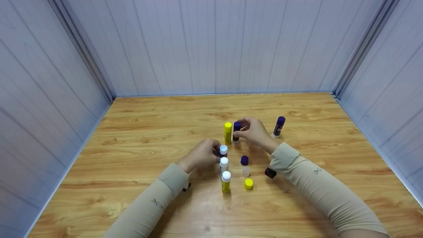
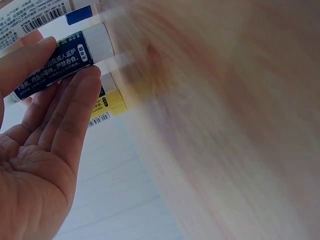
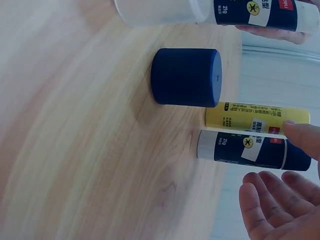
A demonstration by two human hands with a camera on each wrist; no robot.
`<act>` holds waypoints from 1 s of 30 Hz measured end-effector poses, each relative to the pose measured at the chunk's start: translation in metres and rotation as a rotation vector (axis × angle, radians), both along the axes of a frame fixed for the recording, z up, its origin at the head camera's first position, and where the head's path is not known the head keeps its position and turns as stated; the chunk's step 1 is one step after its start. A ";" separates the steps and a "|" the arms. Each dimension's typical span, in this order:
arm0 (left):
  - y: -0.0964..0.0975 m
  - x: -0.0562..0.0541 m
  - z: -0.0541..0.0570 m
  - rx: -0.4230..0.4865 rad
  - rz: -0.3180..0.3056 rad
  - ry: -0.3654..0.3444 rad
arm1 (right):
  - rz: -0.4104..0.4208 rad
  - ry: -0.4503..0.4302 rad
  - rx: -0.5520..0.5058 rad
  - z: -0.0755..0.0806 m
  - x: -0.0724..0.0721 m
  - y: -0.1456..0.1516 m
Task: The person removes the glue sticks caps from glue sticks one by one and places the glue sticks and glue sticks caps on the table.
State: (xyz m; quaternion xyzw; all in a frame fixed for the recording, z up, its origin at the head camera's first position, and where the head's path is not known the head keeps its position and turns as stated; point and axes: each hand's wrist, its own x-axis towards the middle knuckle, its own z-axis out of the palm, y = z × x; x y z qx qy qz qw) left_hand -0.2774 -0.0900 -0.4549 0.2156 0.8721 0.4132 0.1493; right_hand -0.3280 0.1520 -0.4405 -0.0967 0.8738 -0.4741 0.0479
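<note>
In the head view my left hand (image 1: 202, 154) pinches an uncapped glue stick (image 1: 223, 150) with a white top. The left wrist view shows its navy label (image 2: 65, 57) between thumb and fingers. My right hand (image 1: 255, 132) is at a navy-capped glue stick (image 1: 236, 132) standing upright. In the right wrist view the thumb lies by the navy cap (image 3: 298, 155), and the fingers (image 3: 265, 200) are spread a little apart from the stick. A yellow glue stick (image 1: 228, 133) stands close beside it. Two more uncapped sticks, one whitish (image 1: 224, 167) and one yellow (image 1: 226, 183), stand nearer the body.
Right of the uncapped sticks, a navy cap (image 1: 244, 160), a translucent cap (image 1: 246, 171) and a yellow cap (image 1: 249, 183) form a line on the wooden table (image 1: 148, 132). Another navy-capped glue stick (image 1: 279, 127) stands farther right. White panels (image 1: 198, 46) enclose the back and sides.
</note>
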 end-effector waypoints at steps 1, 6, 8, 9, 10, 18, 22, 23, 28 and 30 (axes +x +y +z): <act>0.000 0.000 0.000 0.001 -0.001 0.000 | 0.001 0.000 0.001 -0.001 -0.001 0.000; 0.000 0.001 0.000 0.000 0.001 -0.002 | -0.007 0.001 -0.002 -0.002 -0.002 -0.003; 0.001 0.001 0.000 0.000 0.004 0.000 | -0.013 0.002 -0.005 -0.002 -0.002 -0.003; 0.001 0.001 0.000 0.002 0.003 0.003 | -0.018 0.002 -0.007 -0.002 -0.002 -0.004; 0.001 0.001 0.000 0.003 0.003 0.006 | -0.022 0.001 -0.008 -0.003 -0.002 -0.004; 0.000 0.002 0.000 0.032 -0.003 0.021 | 0.000 0.048 -0.019 -0.003 -0.004 -0.007; 0.000 0.001 0.000 0.030 -0.005 0.012 | -0.008 0.044 -0.015 -0.003 -0.005 -0.006; 0.000 0.001 0.000 0.030 -0.009 0.013 | -0.010 0.040 -0.015 -0.002 -0.005 -0.006; -0.002 0.000 0.002 0.039 -0.034 0.003 | -0.019 0.043 -0.007 0.002 -0.004 -0.002; -0.005 -0.001 0.004 0.038 -0.045 -0.008 | -0.023 0.061 0.004 0.006 -0.004 0.000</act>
